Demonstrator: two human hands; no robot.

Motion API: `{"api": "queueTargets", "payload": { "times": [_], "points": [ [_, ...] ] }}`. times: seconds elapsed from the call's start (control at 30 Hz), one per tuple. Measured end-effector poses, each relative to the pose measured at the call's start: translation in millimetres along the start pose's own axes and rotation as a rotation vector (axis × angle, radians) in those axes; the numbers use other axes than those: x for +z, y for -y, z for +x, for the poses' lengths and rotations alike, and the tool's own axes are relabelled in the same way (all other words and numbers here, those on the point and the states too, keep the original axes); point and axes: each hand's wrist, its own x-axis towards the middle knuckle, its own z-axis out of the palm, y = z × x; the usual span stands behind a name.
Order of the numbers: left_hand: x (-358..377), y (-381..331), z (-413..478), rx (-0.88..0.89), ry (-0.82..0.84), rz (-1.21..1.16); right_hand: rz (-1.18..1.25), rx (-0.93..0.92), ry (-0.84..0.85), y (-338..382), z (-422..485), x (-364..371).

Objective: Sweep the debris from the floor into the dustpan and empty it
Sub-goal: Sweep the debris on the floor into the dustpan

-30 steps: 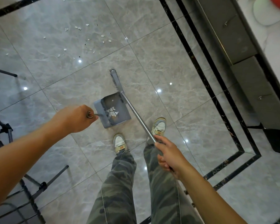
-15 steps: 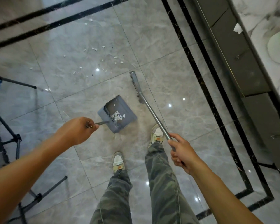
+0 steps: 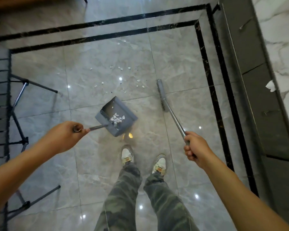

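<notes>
From the head view, the job looked partly done. The dustpan [image 3: 116,116], at the centre of the frame, already held a small heap of white scraps near its comb edge, while the rest of the debris [image 3: 122,80] lay scattered on the floor [image 3: 182,60] just above it, in the upper middle of the frame. I judged 1 or 2 more passes were needed before the emptying, which had not yet begun.

The left hand [image 3: 63,136], at centre left, was closed round the top of the dustpan's long handle. The right hand [image 3: 194,150], at centre right, was wrapped tight round the broom [image 3: 170,107] shaft, whose head sat to the right of the scatter, apart from the pan. Whether pan and bristles touched the floor I could not tell.

Room seemed ample ahead: open tile ran up to the 2 black border lines [image 3: 107,29] across the top. On the right, a grey cabinet [image 3: 257,90] under a marble counter closed that side. At the left edge, a black rack [image 3: 0,104] and stand legs [image 3: 33,84] reached toward the scatter, so a wide sweep leftward could catch them. The shoes [image 3: 127,155] stood just below the pan.
</notes>
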Motion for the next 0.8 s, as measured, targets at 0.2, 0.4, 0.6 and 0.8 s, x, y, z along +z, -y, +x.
{"api": "queueTargets", "payload": {
  "times": [0.2,0.4,0.6,0.8],
  "points": [
    [-31.7,30.6,33.2,0.013,-0.066,-0.067,-0.336,-0.088,-0.108,80.0,53.8,61.2],
    [-51.7,74.4,63.9,-0.064,-0.076,-0.113,-0.482,-0.015,-0.024,133.1,83.4,150.4],
    [-68.3,116.7,79.1,-0.078,-0.113,-0.177,-0.458,0.056,0.052,170.0,74.4,241.2],
    [-82.6,137.4,85.1,-0.110,-0.081,-0.235,-0.464,0.095,0.173,193.9,57.0,304.9]
  ]
}}
